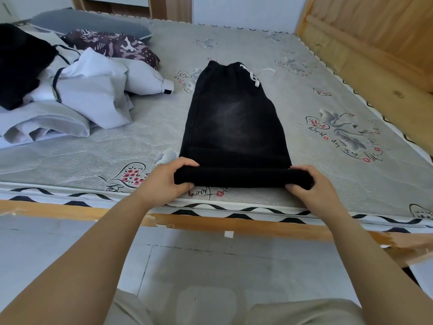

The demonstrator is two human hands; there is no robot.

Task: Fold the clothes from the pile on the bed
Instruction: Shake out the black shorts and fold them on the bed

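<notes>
Rolling step: left hand [164, 180] and right hand [315, 186] curl fingers round black trousers' [234, 127] rolled end at mattress [328, 195] near edge; next likely rolling evenly toward waistband.

"Best", maybe, on mattress [257, 38] print

Bed [304, 95] — black trousers [234, 123], clothes pile [70, 95], perhaps pillows [112, 46].

- Soft, even daylight is filling the room, leaving only faint shadows.
- Black trousers [234, 127] are losing fabric detail in their darkness.
- Wide-angle distortion is bending the bed [140, 127] frame at the edges.
- Slight softness is blurring corners.
</notes>
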